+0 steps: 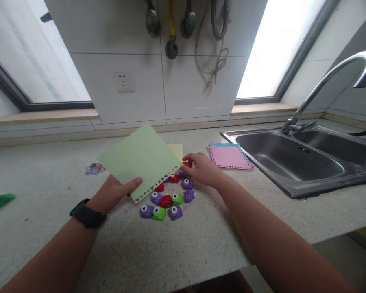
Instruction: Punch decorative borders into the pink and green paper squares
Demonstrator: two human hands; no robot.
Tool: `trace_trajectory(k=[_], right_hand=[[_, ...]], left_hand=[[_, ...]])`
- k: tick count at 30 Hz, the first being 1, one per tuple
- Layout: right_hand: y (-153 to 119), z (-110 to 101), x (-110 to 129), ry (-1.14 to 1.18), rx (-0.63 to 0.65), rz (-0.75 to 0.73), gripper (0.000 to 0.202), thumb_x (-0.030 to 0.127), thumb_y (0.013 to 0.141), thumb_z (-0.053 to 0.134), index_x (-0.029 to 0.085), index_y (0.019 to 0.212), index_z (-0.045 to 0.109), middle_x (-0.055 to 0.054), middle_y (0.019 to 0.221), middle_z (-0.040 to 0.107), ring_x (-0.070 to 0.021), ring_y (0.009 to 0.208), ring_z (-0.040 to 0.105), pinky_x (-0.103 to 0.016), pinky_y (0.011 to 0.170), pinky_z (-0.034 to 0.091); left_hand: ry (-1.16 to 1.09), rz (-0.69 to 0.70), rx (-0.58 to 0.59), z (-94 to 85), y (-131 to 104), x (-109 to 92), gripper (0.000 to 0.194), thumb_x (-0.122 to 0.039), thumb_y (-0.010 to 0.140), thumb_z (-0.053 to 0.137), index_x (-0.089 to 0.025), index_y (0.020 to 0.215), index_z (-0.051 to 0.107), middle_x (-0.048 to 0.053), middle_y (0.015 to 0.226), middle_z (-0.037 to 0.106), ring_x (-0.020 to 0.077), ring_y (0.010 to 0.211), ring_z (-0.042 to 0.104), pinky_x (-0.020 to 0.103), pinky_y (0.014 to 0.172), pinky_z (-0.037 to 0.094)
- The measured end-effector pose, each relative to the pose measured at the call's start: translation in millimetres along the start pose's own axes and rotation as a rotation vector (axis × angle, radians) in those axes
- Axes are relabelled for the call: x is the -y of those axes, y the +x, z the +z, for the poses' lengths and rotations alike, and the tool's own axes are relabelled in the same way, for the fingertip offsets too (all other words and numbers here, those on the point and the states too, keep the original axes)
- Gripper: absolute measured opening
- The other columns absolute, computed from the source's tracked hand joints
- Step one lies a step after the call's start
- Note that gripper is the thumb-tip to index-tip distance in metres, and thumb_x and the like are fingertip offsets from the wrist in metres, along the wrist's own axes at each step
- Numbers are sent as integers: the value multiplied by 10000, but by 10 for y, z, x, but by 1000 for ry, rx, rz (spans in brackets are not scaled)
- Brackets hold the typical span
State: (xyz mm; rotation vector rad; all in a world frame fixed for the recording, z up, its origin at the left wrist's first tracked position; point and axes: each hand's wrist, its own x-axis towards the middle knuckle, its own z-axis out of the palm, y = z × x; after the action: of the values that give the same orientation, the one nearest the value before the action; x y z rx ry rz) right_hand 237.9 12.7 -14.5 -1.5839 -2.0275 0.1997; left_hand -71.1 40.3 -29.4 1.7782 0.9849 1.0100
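Observation:
My left hand (pixel 122 188) is closed on the lower left edge of a light green sheet of paper (pixel 143 156), thumb on top, and holds it tilted above the counter. A row of small punched shapes (pixel 155 185) runs along the sheet's near edge. At the sheet's right corner, my right hand (pixel 201 167) has its fingers curled around a red craft punch (pixel 187 164), which they partly hide. Below the sheet lie several purple, green and red craft punches, among them a purple punch (pixel 176 212) and a green punch (pixel 159 213). A yellow sheet (pixel 177 150) shows behind the green one.
To the right lies a stack of coloured sheets with punched edges, a pink sheet (pixel 230 156) on top. Beyond it is a steel sink (pixel 280 162) with a tap (pixel 326 81). Paper confetti (pixel 94 169) and a green item (pixel 0 200) lie at left.

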Motion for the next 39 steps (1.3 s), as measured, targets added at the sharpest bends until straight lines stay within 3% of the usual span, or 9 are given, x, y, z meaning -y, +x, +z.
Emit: trace_trajectory(k=[3, 8, 12, 16, 21, 24, 29, 35, 39], right_hand=[[-46, -37, 53, 48, 23, -45, 193, 379, 876, 635, 208, 965, 635, -86, 885, 671, -245, 897, 563, -363, 760, 451], [-62, -77, 93, 92, 123, -247, 36, 212, 839, 629, 220, 874, 635, -69, 850, 651, -246, 911, 538, -375, 809, 433], [-48, -86, 125, 89, 234, -344, 89, 167, 831, 617, 227, 771, 645, -43, 827, 640, -223, 870, 530, -385, 865, 410], [-37, -75, 149, 107, 247, -390, 103, 161, 840, 603, 220, 785, 669, -55, 901, 654, -223, 900, 529, -389, 878, 399], [-44, -97, 141, 383, 132, -179, 239, 258, 950, 489, 200, 755, 614, -32, 796, 608, -184, 800, 542, -348, 775, 418], [-60, -136, 137, 537, 237, -63, 303, 348, 964, 487, 189, 735, 606, -19, 764, 588, -166, 738, 540, -322, 697, 417], [-76, -142, 135, 593, 298, -36, 209, 334, 893, 613, 187, 745, 612, -1, 747, 583, -146, 701, 519, -304, 680, 410], [-64, -116, 115, 581, 287, -76, 219, 351, 919, 587, 190, 773, 616, -11, 794, 595, -153, 748, 535, -306, 710, 423], [-57, -104, 119, 611, 279, -21, 234, 394, 921, 585, 192, 804, 605, -9, 785, 586, -155, 739, 524, -303, 692, 425]], left_hand=[[-16, -37, 61, -13, -11, -15, 592, -476, 760, 751, -167, 1247, 619, 161, 1277, 671, 332, 1158, 641, 492, 983, 531], [-41, -93, 212, 4, -27, -62, 580, -407, 743, 787, -177, 1249, 623, 168, 1263, 680, 340, 1108, 670, 486, 915, 575], [-89, -119, 275, 14, -39, -61, 631, -376, 757, 781, -195, 1327, 580, 168, 1255, 685, 344, 1126, 664, 484, 885, 592], [-111, -127, 293, 8, -41, -30, 653, -363, 759, 781, -216, 1356, 561, 154, 1272, 679, 337, 1125, 666, 489, 906, 583], [-123, -101, 276, 3, -27, -10, 641, -369, 787, 758, -200, 1367, 543, 163, 1303, 658, 331, 1191, 628, 514, 973, 541], [-116, -83, 240, 3, -16, -24, 629, -390, 787, 752, -182, 1347, 555, 167, 1316, 647, 330, 1194, 625, 543, 1012, 506], [-88, -44, 225, 2, -9, -71, 575, -417, 792, 738, -199, 1302, 587, 149, 1293, 664, 315, 1163, 643, 549, 1033, 479], [-76, -48, 214, -5, -4, -80, 562, -443, 791, 731, -208, 1286, 605, 145, 1291, 667, 314, 1189, 627, 540, 1034, 478], [-91, -60, 192, -3, 2, -68, 556, -442, 794, 726, -197, 1281, 617, 152, 1269, 680, 319, 1153, 648, 524, 977, 526]])
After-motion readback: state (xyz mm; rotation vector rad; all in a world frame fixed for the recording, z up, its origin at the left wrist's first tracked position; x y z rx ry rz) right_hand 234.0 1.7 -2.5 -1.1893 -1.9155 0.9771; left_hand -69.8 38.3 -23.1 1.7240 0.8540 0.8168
